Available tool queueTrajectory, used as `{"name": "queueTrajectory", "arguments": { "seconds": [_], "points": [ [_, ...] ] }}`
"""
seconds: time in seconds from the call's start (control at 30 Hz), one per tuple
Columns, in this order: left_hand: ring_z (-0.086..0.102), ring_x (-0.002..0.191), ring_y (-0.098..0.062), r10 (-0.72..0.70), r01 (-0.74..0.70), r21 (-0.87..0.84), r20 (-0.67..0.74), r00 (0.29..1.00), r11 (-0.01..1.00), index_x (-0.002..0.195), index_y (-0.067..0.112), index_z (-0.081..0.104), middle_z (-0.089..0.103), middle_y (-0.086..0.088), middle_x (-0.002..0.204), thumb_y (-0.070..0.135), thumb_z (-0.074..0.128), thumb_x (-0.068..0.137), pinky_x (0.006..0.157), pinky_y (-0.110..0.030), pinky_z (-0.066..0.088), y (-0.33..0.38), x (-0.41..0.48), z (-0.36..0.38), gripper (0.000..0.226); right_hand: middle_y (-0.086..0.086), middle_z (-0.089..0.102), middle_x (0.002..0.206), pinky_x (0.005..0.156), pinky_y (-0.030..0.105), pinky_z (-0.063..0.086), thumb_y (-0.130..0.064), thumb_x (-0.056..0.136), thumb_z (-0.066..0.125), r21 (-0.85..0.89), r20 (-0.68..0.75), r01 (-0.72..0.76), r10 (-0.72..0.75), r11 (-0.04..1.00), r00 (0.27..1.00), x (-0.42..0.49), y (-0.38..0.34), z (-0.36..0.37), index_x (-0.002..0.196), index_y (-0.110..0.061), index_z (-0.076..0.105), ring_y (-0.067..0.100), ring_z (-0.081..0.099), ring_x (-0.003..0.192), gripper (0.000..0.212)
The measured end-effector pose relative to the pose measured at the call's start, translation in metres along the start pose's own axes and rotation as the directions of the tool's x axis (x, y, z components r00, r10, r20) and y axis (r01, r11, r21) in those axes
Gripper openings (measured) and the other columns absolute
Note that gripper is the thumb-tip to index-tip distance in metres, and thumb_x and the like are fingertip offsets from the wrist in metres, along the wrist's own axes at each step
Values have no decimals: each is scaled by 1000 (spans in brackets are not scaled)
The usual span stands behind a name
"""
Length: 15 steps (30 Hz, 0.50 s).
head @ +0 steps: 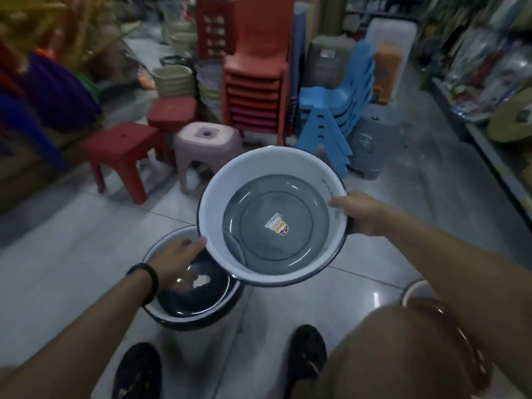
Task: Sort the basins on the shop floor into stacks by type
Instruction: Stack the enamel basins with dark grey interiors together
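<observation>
White basin (223,182) with dark rim was held up over the floor, tilted toward the camera. Grey basin (302,234) sat nested inside it, sticker (277,224) on its bottom. Right hand (363,215) gripped the white basin's right rim, thumb over the edge, fingers curled under the outside. Left hand (178,253), black wristband (147,279) on it, reached to the lower-left rim with fingers fairly straight and tips touching. Blur there; cannot tell whether it pinched the rim.

Floor basin (152,308), also white with dark rim, stood on the tiles just below and left of the held one, partly under it. Dark basin (184,302) lay inside it. Third basin (415,289), possibly pinkish, showed at lower right, mostly hidden by the right arm and knee.

Two black shoes (306,351) at bottom. Behind: red stool (121,142), pink stool (205,141), orange chair stack (256,90), blue chair stack (339,110).
</observation>
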<state>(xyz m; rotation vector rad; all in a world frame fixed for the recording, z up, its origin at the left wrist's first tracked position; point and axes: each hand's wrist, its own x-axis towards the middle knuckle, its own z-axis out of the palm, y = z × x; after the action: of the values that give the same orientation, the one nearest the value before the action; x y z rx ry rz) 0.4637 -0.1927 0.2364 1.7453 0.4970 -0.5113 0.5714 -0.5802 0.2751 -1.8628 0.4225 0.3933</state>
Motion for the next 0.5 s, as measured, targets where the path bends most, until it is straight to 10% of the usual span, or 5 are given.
{"name": "queueTrajectory", "arguments": {
  "seconds": [0.2, 0.5],
  "points": [
    [74, 90, -44, -126, 61, -260, -242, 962, 964, 125, 4, 63, 76, -23, 105, 18, 68, 100, 65, -57, 63, -30, -21, -71, 30, 23, 79, 100, 75, 52, 66, -15, 98, 71, -142, 254, 83, -45, 986, 966, 6, -45, 104, 112, -1, 69, 42, 78, 90, 20],
    [74, 84, -51, -318, 25, -538, -459, 829, 843, 107, 0, 70, 74, -29, 94, 2, 68, 77, 67, -70, 59, -114, 8, -73, 29, 22, 77, 102, 69, 56, 66, -10, 89, 79, 173, 223, -179, 139, 968, 965, 3, 62, 234, 108, -11, 70, 43, 76, 92, 22]
  ]
}}
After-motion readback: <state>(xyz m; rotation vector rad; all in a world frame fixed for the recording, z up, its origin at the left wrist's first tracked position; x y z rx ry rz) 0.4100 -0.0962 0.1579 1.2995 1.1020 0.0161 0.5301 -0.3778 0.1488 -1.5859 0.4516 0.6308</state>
